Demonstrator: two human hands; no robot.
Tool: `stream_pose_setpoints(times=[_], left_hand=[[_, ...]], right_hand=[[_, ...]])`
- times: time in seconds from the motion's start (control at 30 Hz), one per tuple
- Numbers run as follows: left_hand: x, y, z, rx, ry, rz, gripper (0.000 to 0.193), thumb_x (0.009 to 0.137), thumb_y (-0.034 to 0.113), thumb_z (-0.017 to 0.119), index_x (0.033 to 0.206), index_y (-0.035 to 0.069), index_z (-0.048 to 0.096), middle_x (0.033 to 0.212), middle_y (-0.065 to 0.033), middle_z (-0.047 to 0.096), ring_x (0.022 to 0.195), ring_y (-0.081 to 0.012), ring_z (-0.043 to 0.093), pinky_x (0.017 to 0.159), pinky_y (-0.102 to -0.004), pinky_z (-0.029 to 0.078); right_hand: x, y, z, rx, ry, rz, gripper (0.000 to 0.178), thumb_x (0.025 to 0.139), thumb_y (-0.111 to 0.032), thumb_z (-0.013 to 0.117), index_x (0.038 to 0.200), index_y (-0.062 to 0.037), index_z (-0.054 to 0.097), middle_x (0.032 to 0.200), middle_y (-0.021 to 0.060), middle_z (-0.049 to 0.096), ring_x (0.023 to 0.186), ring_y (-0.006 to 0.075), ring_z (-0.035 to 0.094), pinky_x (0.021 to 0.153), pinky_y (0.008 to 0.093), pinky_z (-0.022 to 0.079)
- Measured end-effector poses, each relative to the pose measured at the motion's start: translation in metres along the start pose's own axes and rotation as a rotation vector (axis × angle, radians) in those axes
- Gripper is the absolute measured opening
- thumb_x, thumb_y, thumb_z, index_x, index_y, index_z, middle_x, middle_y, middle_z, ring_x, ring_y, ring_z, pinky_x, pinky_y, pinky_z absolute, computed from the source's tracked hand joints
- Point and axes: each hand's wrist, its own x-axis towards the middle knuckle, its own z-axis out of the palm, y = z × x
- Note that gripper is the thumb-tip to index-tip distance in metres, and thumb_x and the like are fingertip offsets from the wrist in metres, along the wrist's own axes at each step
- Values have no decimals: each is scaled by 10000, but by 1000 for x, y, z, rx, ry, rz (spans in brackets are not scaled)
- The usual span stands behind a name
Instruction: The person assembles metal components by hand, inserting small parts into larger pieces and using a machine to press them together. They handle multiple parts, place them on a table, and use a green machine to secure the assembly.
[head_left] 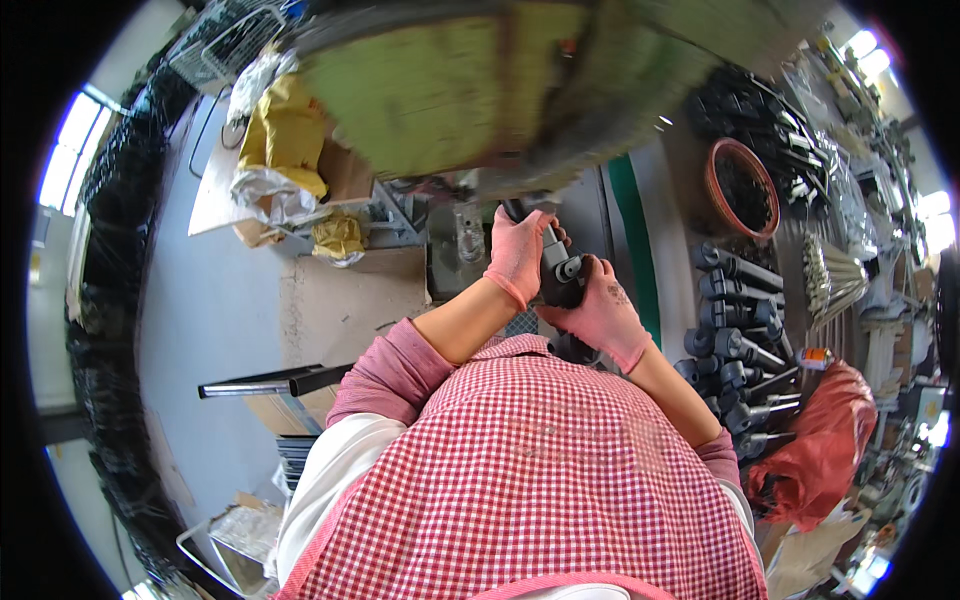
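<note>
In front of my apron I hold a black-and-grey part point(554, 258), a bar-like metal piece with a rounded black joint at its near end. My left hand point(517, 254), in a pink glove, is closed round its far left side. Pink-gloved too, my right hand point(606, 314) grips the black joint from the right, thumb toward me. The part's far end reaches beneath the green machine point(430, 95), where its tip is hidden. Similar black-and-grey tube parts point(738, 345) lie heaped to my right.
A round red-rimmed basket point(714, 190) of dark pieces stands at the right, and a red bag point(822, 445) lies nearer. Yellow sacks point(285, 130) rest at the far left. A black tray-like stand point(275, 382) is by my left elbow. Dark wrapped stacks point(112, 290) line the left side.
</note>
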Motion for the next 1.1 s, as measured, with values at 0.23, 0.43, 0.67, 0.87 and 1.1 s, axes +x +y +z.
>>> stream_pose_setpoints(times=[0.23, 0.43, 0.67, 0.87, 1.1], left_hand=[[-57, 19, -94, 141, 45, 190, 227, 1020, 212, 551, 1157, 42, 614, 987, -34, 671, 825, -135, 635, 745, -276, 530], [-54, 41, -150, 76, 37, 331, 258, 1030, 208, 537, 1207, 44, 627, 1028, -45, 693, 848, -118, 642, 767, -260, 528], [26, 102, -120, 131, -132, 288, 345, 955, 343, 642, 1106, 38, 588, 824, -22, 632, 571, -111, 510, 512, -266, 400], [28, 103, -123, 144, -72, 177, 143, 876, 200, 685, 867, 57, 686, 836, -42, 667, 658, -147, 634, 561, -261, 483], [89, 85, -178, 135, -8, 46, 200, 888, 256, 728, 961, 102, 622, 812, 18, 642, 600, -82, 526, 561, -237, 413]], right_hand=[[45, -42, 36, 404, -175, -78, 491, 732, -291, 834, 1061, 32, 666, 908, 85, 694, 805, 197, 647, 731, 302, 511], [74, -65, 56, 775, -345, -63, 512, 795, -134, 787, 1246, -24, 568, 1045, 40, 604, 801, 128, 634, 620, 324, 608], [72, -81, 46, 729, -503, 18, 406, 779, -265, 810, 1092, -49, 667, 862, -19, 624, 679, 91, 602, 602, 265, 550], [75, -82, 63, -160, -93, -337, 532, 718, -354, 798, 1073, 18, 659, 912, 131, 665, 843, 252, 650, 833, 368, 528], [88, -68, 79, -341, -80, -208, 665, 713, -446, 756, 1134, 49, 617, 1139, 248, 629, 1083, 358, 632, 964, 402, 498]])
